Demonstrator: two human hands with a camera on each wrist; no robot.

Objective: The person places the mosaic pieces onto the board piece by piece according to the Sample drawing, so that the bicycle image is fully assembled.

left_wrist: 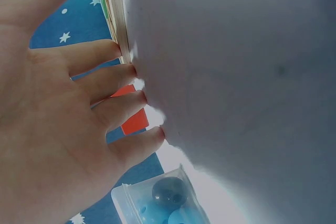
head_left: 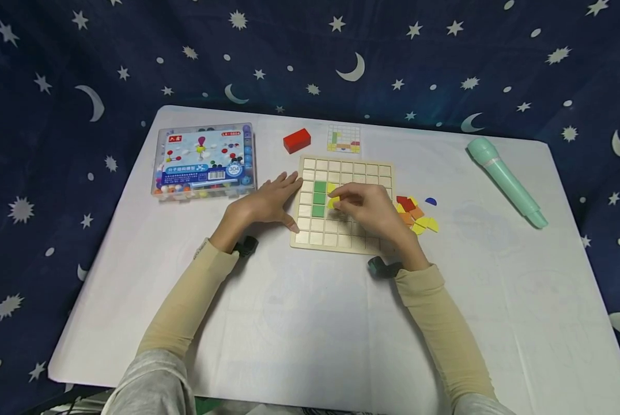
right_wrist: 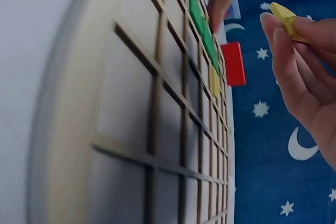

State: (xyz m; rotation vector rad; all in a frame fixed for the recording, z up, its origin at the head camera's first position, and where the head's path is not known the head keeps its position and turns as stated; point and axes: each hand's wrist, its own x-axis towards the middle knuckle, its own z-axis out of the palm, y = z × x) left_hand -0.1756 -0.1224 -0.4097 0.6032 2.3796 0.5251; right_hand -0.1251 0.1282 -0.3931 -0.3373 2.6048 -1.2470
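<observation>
A wooden grid board (head_left: 331, 240) lies in the middle of the table. Three green tiles (head_left: 318, 199) form a column on its left side, and a yellow tile (head_left: 332, 187) sits to the right of the top one. My left hand (head_left: 268, 202), fingers spread, touches the board's left edge. Over the board, my right hand (head_left: 369, 207) pinches a small yellow piece (right_wrist: 286, 20) between thumb and fingertips; the fingers partly cover its shape. Right of the board is a loose pile of yellow, orange and red pieces (head_left: 419, 212), with a blue half-round piece (head_left: 431, 202) beside it.
Behind the board lie a red block (head_left: 297, 140) and a card with a coloured grid pattern (head_left: 343, 139). A clear box of coloured balls (head_left: 203, 161) stands at the left. At the far right lies a mint-green microphone-shaped object (head_left: 507, 181). A starry cloth (head_left: 310, 52) hangs behind.
</observation>
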